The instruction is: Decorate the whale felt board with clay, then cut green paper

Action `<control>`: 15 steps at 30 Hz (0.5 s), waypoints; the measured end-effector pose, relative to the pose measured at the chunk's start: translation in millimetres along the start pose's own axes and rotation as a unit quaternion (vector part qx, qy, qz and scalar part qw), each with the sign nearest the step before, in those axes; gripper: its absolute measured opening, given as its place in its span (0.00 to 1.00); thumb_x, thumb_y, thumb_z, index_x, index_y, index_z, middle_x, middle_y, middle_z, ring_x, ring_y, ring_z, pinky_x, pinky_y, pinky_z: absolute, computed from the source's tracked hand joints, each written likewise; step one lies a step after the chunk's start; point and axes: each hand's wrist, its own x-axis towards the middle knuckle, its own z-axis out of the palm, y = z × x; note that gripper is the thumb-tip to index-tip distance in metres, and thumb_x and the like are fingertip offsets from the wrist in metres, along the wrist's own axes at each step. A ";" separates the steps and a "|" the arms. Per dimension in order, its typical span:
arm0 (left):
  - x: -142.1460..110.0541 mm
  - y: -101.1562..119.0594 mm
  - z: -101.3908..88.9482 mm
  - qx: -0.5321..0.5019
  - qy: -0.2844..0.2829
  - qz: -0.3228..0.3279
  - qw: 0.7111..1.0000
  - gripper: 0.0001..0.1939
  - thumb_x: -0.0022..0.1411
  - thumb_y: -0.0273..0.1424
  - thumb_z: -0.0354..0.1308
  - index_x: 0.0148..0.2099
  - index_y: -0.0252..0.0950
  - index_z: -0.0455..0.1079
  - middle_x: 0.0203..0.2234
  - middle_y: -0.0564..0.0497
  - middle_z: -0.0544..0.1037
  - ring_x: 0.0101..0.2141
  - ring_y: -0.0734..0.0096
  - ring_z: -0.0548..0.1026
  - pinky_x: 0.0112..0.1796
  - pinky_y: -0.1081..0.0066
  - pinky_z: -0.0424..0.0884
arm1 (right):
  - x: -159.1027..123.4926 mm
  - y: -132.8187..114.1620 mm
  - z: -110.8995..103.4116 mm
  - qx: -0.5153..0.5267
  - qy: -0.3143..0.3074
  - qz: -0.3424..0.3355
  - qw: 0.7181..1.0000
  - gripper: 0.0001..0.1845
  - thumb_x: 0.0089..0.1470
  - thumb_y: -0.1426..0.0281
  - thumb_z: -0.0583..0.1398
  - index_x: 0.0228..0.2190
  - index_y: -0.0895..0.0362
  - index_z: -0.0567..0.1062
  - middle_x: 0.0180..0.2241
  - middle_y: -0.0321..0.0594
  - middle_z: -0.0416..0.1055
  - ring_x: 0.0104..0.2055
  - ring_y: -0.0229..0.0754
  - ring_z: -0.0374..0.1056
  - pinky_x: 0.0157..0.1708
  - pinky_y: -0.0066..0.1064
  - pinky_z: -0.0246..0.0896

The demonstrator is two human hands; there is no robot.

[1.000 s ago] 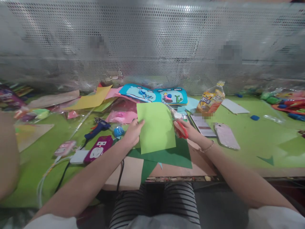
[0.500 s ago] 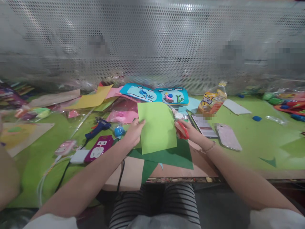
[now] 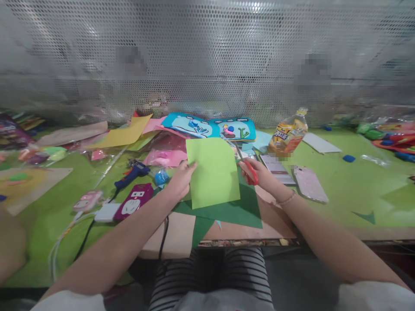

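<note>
A light green sheet of paper [image 3: 212,175] is pinched at its left edge by my left hand [image 3: 180,178]. Its top right corner is rounded off. My right hand [image 3: 257,172] grips red-handled scissors [image 3: 250,172], whose blades point up and left beside the paper's right edge. Under the sheet lie dark green paper [image 3: 246,211] and a beige sheet [image 3: 177,235] at the table's front edge. Behind it, an open blue booklet [image 3: 210,127] shows raised coloured pictures.
A blue glue gun [image 3: 134,172], a purple power strip [image 3: 134,202] and cables are on the left. A drink bottle [image 3: 289,134] and two phones, one with a pink back [image 3: 310,184], stand or lie right. Another person's arm [image 3: 11,246] enters at far left. A perforated metal screen [image 3: 207,56] rises behind.
The scissors have moved slightly right, away from the paper's top right edge, with their blades now showing more. The other person's arm at far left has shifted lower. My left hand stays put.
</note>
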 end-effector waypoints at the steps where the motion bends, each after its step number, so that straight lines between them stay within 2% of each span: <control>1: -0.4 0.6 0.3 -0.005 -0.002 -0.006 1.000 0.13 0.51 0.33 0.65 0.38 0.34 0.70 0.35 0.46 0.78 0.42 0.59 0.76 0.46 0.57 0.69 | 1.2 1.7 -1.3 0.002 0.006 0.000 1.000 0.25 0.46 0.45 0.60 0.26 0.54 0.63 0.20 0.30 0.61 0.16 0.32 0.60 0.14 0.26 0.55; 5: -2.5 4.2 2.1 -0.038 -0.016 -0.066 0.997 0.06 0.55 0.27 0.60 0.38 0.34 0.71 0.33 0.46 0.79 0.36 0.61 0.78 0.41 0.60 0.72 | 6.6 8.2 -4.7 0.015 0.021 0.012 1.000 0.25 0.46 0.46 0.61 0.28 0.55 0.64 0.19 0.30 0.61 0.16 0.31 0.60 0.15 0.26 0.54; 8: -4.9 10.2 2.6 -0.071 -0.054 -0.151 0.985 0.06 0.57 0.24 0.57 0.39 0.34 0.71 0.28 0.48 0.78 0.26 0.68 0.76 0.31 0.68 0.74 | 7.4 8.6 -3.8 0.028 0.002 0.014 1.000 0.23 0.46 0.48 0.62 0.30 0.55 0.66 0.20 0.29 0.62 0.18 0.31 0.61 0.17 0.25 0.56; 10: -6.9 16.2 1.6 -0.080 -0.099 -0.217 0.968 0.07 0.60 0.24 0.53 0.39 0.33 0.71 0.22 0.51 0.74 0.17 0.76 0.70 0.20 0.75 0.68 | 5.6 6.3 -1.7 0.029 -0.022 0.017 0.999 0.23 0.46 0.51 0.63 0.33 0.56 0.68 0.20 0.29 0.63 0.19 0.32 0.62 0.19 0.25 0.59; 12: -8.3 22.3 -0.3 -0.085 -0.148 -0.275 0.946 0.11 0.65 0.24 0.45 0.39 0.32 0.69 0.17 0.54 0.67 0.11 0.82 0.59 0.13 0.80 0.56 | 3.1 3.6 0.8 0.034 -0.039 0.025 0.998 0.24 0.44 0.53 0.66 0.36 0.56 0.69 0.20 0.30 0.65 0.22 0.34 0.64 0.22 0.26 0.62; 15: -8.1 25.5 -2.7 -0.078 -0.214 -0.349 0.909 0.18 0.68 0.25 0.36 0.38 0.31 0.67 0.16 0.56 0.62 0.10 0.84 0.49 0.10 0.80 0.42 | 1.2 2.0 4.3 0.058 -0.050 0.040 0.996 0.27 0.39 0.57 0.69 0.38 0.56 0.70 0.25 0.34 0.70 0.28 0.38 0.69 0.27 0.29 0.67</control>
